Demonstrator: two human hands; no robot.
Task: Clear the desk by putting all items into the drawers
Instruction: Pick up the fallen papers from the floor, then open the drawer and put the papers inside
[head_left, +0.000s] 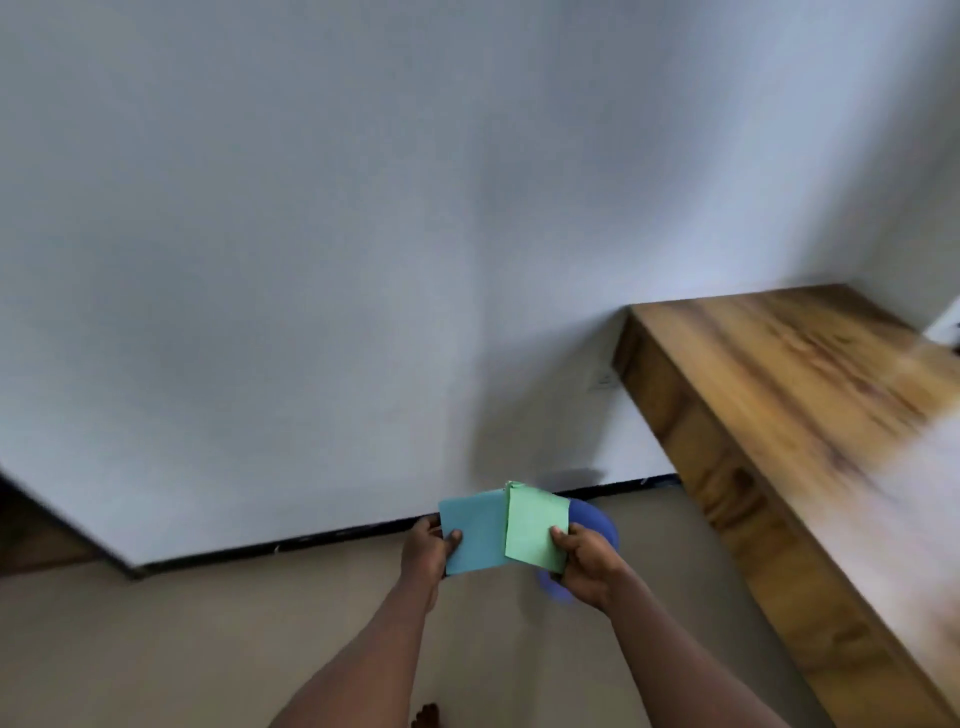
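Two sheets of paper sat between our hands, held out in front of us above the beige floor (208, 649) and well apart from the desk. At the far left, a dark wooden edge (26, 535) showed low beside the white wall (311, 260), and a black skirting strip (337, 535) ran along the wall's foot.

Our left hand (428, 545) pinched the blue paper sheet (475, 535) at its left edge, thumb on top and the other fingers tucked beneath. The green paper sheet (535, 525) lay over the right part of the blue one, its top corner slightly crumpled. Our right hand (587, 566) pinched the green sheet at its lower right corner, thumb on top.

Beneath that hand and behind the green sheet showed a blue round thing (597, 519), blurred. It looked like a plate or a lid; we could not tell which, nor whether the right fingers gripped it too. Near the bottom edge our toes (426, 716) showed on the floor between the forearms.

Right of the hands, a wall socket (603, 382) sat low on the wall, just beside the desk's near corner. The wooden desk (805, 395) ran along the right side. Its drawer fronts (727, 488) were blurred, so we could not tell whether any stood open. A white object (945, 325) rested at the desk's far right, cut off by the frame.
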